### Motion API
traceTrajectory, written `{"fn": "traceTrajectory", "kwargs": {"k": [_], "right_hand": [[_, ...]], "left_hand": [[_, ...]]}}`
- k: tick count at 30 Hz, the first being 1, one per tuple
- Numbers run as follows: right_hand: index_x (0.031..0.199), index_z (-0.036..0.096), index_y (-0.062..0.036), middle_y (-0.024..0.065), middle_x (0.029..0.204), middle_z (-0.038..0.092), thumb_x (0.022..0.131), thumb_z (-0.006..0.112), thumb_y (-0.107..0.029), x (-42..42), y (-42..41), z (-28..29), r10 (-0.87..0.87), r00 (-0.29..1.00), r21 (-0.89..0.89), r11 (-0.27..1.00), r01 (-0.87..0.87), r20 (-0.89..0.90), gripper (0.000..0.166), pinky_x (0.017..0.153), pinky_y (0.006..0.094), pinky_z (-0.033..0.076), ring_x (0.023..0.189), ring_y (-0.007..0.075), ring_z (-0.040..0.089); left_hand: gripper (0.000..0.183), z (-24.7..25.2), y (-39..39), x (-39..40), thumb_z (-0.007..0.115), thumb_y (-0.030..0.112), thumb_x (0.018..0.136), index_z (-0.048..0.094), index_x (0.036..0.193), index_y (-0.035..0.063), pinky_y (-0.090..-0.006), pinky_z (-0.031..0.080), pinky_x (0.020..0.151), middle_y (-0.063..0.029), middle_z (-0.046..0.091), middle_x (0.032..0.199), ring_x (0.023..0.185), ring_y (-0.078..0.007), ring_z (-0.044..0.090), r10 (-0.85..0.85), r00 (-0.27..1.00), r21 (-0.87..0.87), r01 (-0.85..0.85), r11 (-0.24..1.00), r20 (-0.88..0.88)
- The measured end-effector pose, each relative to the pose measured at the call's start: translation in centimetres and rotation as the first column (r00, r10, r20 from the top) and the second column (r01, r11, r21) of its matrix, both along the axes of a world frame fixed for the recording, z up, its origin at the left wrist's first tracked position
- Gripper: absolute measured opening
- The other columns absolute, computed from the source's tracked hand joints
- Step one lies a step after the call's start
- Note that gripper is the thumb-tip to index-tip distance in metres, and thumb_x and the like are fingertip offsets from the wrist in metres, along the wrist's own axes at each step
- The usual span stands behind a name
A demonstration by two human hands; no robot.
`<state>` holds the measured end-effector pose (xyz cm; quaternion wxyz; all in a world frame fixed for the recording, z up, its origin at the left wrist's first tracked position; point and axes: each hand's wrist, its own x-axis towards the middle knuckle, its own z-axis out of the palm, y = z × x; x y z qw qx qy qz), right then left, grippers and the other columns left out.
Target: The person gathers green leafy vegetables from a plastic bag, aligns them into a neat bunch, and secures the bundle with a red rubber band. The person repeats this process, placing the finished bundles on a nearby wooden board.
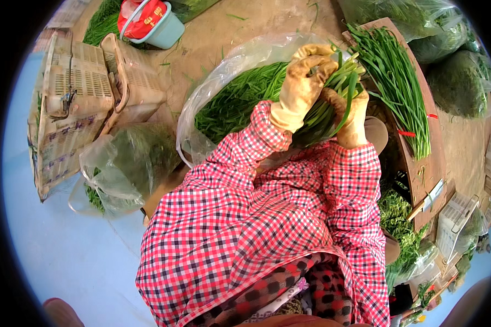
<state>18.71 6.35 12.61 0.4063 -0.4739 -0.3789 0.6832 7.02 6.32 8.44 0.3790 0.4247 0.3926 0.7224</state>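
Observation:
Both hands wear stained pale yellow gloves and hold one bunch of long green leafy stalks, like garlic chives [343, 77], by its pale ends. My left hand [305, 81] grips it from the left, fingers curled near the ends. My right hand [350, 112] holds it from the right and below, with one leaf bent across the glove. The bunch's leaves run down between my wrists. Under and left of my hands lies an open clear plastic bag [212, 88] full of the same greens [241, 98]. A bundle with red ties [397, 86] lies on the wooden board to the right.
The curved wooden board [433, 163] bears a knife-like blade [433, 195] at its lower end. Plastic crates [77, 98] and a filled bag [135, 163] stand at left. A light blue bucket [165, 30] is at upper left. Filled bags [458, 79] lie at upper right, cut leaves [401, 220] below the board.

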Motion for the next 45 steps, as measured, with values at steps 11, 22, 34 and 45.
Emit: {"fn": "traceTrajectory", "kwargs": {"k": [11,22,34,45], "right_hand": [[0.123,0.051,0.0039,0.0124,0.101,0.068,0.075,0.073,-0.013,4.4,5.2,4.0,-0.117,0.962,0.294,0.937,0.19,-0.247,0.056,0.089,0.0388,0.051,0.099,0.0255,0.064],[0.125,0.052,-0.0019,0.0128,0.107,0.065,0.088,0.061,-0.013,1.1,4.0,7.9,0.166,0.983,0.587,0.804,-0.089,-0.079,0.04,0.088,0.0389,0.053,0.095,0.0231,0.064],[0.138,0.044,-0.0076,0.0092,0.131,0.054,0.086,0.037,-0.047,-11.5,-12.1,2.5,-0.241,0.336,0.413,0.488,-0.769,0.91,0.066,0.098,0.0422,0.045,0.115,0.0266,0.055],[0.132,0.048,-0.0022,0.013,0.121,0.058,0.087,0.046,-0.015,-5.1,-12.8,4.9,0.308,0.421,0.511,-0.329,-0.794,0.853,0.047,0.102,0.0384,0.045,0.114,0.0247,0.056]], "left_hand": [[0.031,6.3,-6.5,-9.2,0.055,0.03,0.096,0.067,0.104,0.0032,-0.0394,0.052,0.087,-0.0132,0.069,0.098,0.096,-0.0248,0.065,-0.479,0.877,0.113,0.472,0.874,0.045],[0.107,4.5,-11.1,-2.5,0.052,0.074,0.079,0.023,0.147,-0.0035,-0.051,0.035,0.108,-0.0275,0.04,0.142,0.129,-0.0383,0.045,-0.635,0.336,0.131,0.81,0.572,0.696],[0.084,5.2,-15.0,-6.1,0.063,0.046,0.086,0.026,0.147,0.0023,-0.0478,0.04,0.106,-0.0228,0.041,0.143,0.129,-0.0351,0.046,-0.263,0.161,0.013,0.831,0.557,0.951],[0.081,3.7,-11.6,-5.7,0.068,0.017,0.074,0.03,0.144,-0.003,-0.0323,0.052,0.093,-0.0149,0.054,0.129,0.104,-0.0191,0.061,-0.27,0.352,-0.153,0.817,0.557,0.896]]}}
